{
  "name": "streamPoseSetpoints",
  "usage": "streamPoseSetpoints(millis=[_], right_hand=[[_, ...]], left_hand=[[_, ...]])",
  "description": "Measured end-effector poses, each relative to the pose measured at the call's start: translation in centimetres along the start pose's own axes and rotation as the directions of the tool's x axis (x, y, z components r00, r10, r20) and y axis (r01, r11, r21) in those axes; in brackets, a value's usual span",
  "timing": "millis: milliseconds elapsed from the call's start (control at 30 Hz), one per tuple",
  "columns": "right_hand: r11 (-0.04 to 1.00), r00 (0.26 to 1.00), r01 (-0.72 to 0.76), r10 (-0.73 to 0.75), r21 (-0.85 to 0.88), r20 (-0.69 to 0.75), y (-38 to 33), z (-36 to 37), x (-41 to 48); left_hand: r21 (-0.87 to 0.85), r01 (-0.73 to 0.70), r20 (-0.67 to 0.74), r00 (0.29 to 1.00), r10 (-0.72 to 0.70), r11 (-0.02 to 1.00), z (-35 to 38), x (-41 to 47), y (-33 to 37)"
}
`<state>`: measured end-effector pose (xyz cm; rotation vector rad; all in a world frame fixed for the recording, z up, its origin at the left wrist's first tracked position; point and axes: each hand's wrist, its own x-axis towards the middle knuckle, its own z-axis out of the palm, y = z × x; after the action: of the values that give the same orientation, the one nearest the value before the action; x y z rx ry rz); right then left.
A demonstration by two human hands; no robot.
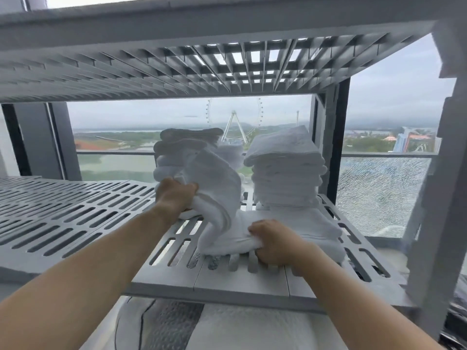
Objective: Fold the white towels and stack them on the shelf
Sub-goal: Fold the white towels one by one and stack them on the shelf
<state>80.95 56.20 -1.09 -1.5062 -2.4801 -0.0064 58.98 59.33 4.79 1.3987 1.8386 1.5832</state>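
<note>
Two towel stacks [285,173] stand far on the shelf [75,213]; left hand [177,195] and right hand [273,245], fingers curled tight, grip another towel [217,183], not yet stacked.

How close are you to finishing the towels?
Done: a left stack and a right stack stand on the shelf. In hand: the left hand and right hand grip a rumpled towel in front. Left: setting it down neatly; whether more wait, I can't tell.

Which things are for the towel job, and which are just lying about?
For the job: loose white cloth towel, left hand, right hand, tall stack of folded white towels, grey slotted plastic shelf.
Just there: white Ferris wheel outside, cracked window glass.
</note>
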Motion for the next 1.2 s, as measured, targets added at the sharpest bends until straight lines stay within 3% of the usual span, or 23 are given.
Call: streamPoseSetpoints(millis=[167,267,367,500,700,800,933,1067,1200], right_hand=[[0.992,0.998,-0.066,0.068,0.109,-0.015,-0.7,0.6,1.2],[0.932,0.993,-0.116,0.103,0.343,0.057,-2.2,0.3,1.7],[0.842,0.990,-0.076,0.128,0.534,-0.062,-5.2,0.7,2.5],[0.888,0.970,-0.029,0.135,0.459,-0.201,-8.3,1.5,4.3],[0.931,0.972,-0.138,0.192,0.337,-0.132,-12.3,3.0,6.7],[0.966,0.982,-0.159,0.176,0.204,-0.070,-13.0,3.2,7.4],[0.975,0.986,-0.163,0.168,0.151,-0.021,-13.3,3.2,8.1],[0.977,0.982,-0.176,0.182,0.116,-0.043,-13.7,4.2,8.8],[0.964,0.975,-0.200,0.213,0.176,-0.062,-13.7,4.5,8.7]], left_hand=[[0.112,-0.046,0.062,0.997,0.039,0.993,-0.3,0.5,-2.5],[0.202,-0.071,0.122,0.991,0.047,0.977,-0.1,1.0,-4.3],[0.234,-0.087,0.173,0.984,0.047,0.968,-0.7,1.7,-5.8],[0.188,-0.080,0.223,0.974,0.036,0.979,-3.1,3.5,-7.4],[0.101,-0.103,0.376,0.925,0.058,0.990,-7.1,5.6,-9.6],[0.204,-0.168,0.411,0.909,0.071,0.964,-8.4,6.0,-10.7],[0.405,-0.219,0.461,0.887,0.009,0.887,-9.5,6.1,-13.0],[0.448,-0.414,0.443,0.873,0.205,0.793,-9.4,6.7,-13.9],[0.284,-0.648,0.561,0.710,0.426,0.707,-8.1,5.9,-13.0]])
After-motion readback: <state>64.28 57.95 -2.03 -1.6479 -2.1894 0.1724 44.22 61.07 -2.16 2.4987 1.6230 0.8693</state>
